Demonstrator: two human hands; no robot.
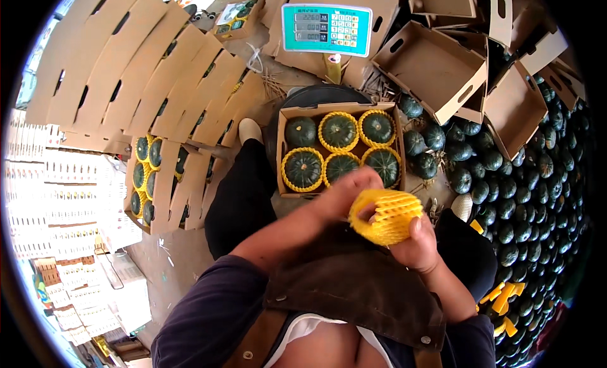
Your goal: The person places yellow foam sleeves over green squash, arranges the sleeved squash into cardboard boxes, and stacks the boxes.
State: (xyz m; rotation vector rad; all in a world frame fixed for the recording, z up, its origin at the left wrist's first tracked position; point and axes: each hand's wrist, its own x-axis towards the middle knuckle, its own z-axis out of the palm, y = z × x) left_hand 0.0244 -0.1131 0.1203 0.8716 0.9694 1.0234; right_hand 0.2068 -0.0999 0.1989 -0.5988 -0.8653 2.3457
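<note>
A yellow foam net sleeve [389,224] is held up over my lap, between my two hands. My right hand [417,245] grips its right side, the thumb pressed on the mesh. At its upper left edge is my left hand [357,186], closed on the rim, with some fingers hidden by the net and slightly blurred. Just beyond, an open cardboard box [291,192] holds several dark green squashes. One bare squash [301,132] sits in its far left corner; the others, such as the near left squash [302,169], wear yellow foam nets.
A scale display [326,30] rises behind the box, which rests on a black round base [322,95]. Stacked cartons [136,71] stand left. Empty cardboard trays [433,67] lie at the far right, above a large squash pile [512,203]. Yellow foam nets [504,298] lie on it.
</note>
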